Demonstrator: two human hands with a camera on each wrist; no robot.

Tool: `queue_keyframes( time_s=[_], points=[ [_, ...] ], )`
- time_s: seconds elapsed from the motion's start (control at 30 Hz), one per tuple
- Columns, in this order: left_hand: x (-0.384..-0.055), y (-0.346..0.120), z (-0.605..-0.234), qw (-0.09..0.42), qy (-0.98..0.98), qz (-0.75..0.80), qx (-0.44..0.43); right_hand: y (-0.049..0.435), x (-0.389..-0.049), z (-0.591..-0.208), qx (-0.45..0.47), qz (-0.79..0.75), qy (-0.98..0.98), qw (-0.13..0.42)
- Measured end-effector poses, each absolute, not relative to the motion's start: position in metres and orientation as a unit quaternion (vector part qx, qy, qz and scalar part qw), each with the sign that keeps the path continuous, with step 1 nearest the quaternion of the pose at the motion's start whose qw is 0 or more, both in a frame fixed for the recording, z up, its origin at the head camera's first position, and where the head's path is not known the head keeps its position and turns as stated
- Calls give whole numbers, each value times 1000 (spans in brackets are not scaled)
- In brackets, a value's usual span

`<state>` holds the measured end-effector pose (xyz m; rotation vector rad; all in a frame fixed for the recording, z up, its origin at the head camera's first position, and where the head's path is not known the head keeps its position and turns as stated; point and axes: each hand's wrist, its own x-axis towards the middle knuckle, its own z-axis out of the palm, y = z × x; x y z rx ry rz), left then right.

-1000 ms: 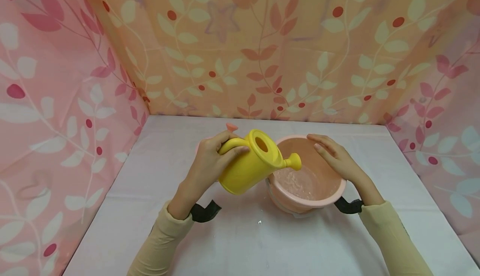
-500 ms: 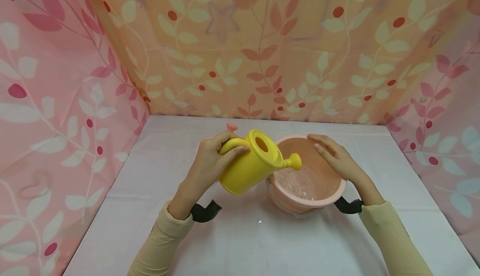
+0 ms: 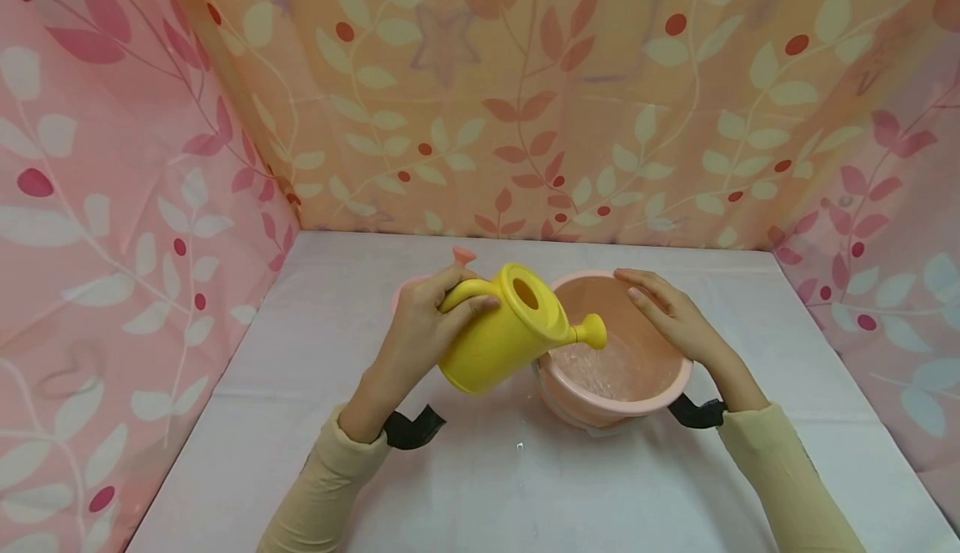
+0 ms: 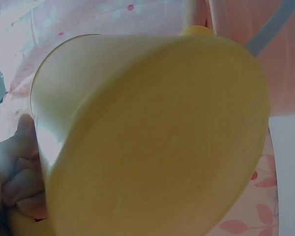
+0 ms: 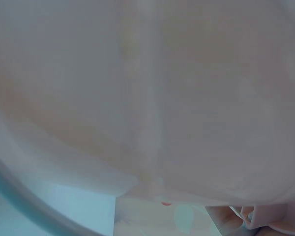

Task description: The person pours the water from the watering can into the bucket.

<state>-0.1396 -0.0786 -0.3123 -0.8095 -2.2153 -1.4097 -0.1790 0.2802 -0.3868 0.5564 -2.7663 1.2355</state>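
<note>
Partly over bucket (image 3: 592, 294), yellow watering can (image 3: 495, 340), seemingly plain

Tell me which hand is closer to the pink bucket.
The right. The right hand touches the rim of the pink bucket; the left hand is apart from it, off to its left, gripping the yellow watering can.

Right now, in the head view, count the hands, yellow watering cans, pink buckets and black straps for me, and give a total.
Hands: 2, the left hand and the right hand
Yellow watering can: 1
Pink bucket: 1
Black straps: 2, the left strap and the right strap
Total: 6
</note>
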Motion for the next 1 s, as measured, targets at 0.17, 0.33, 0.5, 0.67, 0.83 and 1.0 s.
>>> queue_keyframes(
  time_s=[0.17,0.33,0.5,0.67,0.83,1.0],
  points=[
    [-139,-78,-314,199,-785,-504,-299,280,-179,-386,182,400,-898,32],
    [-139,-77,-313,200,-783,-506,-302,280,-180,-386,184,403,-896,28],
    [-139,-77,-311,207,-785,-498,-305,278,-178,-383,175,407,-896,24],
    [-140,-77,-310,202,-786,-496,-309,277,-177,-382,173,413,-894,23],
    [-140,-77,-309,200,-791,-489,-309,279,-179,-384,176,404,-897,23],
    [-140,-76,-308,198,-793,-488,-307,281,-179,-387,178,408,-895,24]
  ],
)
